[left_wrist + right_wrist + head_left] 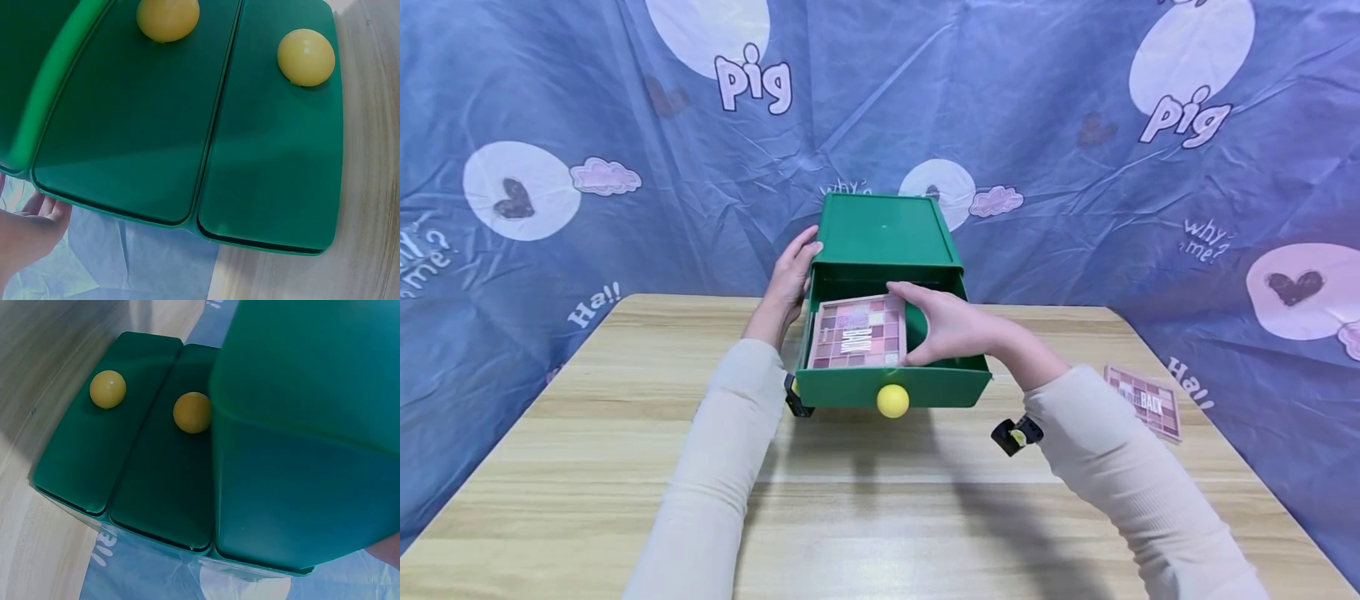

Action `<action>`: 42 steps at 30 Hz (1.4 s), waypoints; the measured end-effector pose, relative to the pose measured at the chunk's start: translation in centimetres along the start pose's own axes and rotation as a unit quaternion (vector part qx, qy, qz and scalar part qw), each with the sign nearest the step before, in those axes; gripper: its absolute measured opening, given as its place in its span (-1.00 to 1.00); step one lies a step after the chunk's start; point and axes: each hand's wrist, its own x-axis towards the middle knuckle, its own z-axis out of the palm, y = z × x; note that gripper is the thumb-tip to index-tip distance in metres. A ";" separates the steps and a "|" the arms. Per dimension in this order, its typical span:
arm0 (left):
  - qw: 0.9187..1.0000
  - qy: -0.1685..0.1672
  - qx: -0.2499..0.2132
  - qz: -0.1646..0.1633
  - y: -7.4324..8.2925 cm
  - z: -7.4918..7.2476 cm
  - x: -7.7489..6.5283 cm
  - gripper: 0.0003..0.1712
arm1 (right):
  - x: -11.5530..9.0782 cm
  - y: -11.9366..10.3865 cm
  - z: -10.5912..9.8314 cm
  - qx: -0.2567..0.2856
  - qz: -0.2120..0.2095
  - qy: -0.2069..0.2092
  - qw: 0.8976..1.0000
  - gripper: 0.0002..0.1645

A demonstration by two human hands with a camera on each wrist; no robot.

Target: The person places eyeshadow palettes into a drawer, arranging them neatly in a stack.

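Note:
A green drawer cabinet [887, 229] stands at the table's back, its top drawer [850, 390] pulled out by its yellow round knob's side. Inside the drawer, toward the left, is a pink eyeshadow palette [857, 333] with a checkered lid. My right hand [958, 323] grips the palette's right end, thumb at the near edge and fingers at the far edge. My left hand [790, 279] rests against the cabinet's left side with extended fingers; the left wrist view shows this hand [37, 222] at the cabinet's edge. The drawer hides most of the right hand [389, 550] in the right wrist view.
Another eyeshadow palette [1144, 403] lies on the wooden table [587, 467] near its right edge. Two lower drawers with yellow knobs [306, 57] are closed. A blue patterned cloth [700, 167] hangs behind and beside the table.

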 end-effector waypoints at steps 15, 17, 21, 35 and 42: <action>1.000 -0.004 -0.008 0.004 0.1 0.1 -0.2 -0.44 | 0.7 -0.1 0.7 -0.066 0.004 -0.068 0.996 0.15; 1.000 -0.004 -0.009 0.004 0.0 0.1 -0.2 -0.44 | 0.8 -0.1 0.7 -0.072 0.004 -0.072 0.995 0.14; 1.000 -0.004 -0.006 0.005 0.0 0.1 -0.2 -0.44 | 0.8 -0.2 0.8 -0.081 0.003 -0.076 0.994 0.11; 1.000 0.004 0.000 0.003 0.1 0.1 -0.1 -0.44 | 0.5 -0.5 0.5 -0.069 0.019 -0.068 0.995 0.10; 1.000 0.008 0.001 -0.003 0.1 0.2 -0.2 -0.46 | 0.1 -1.1 0.1 -0.063 0.022 -0.047 0.997 0.02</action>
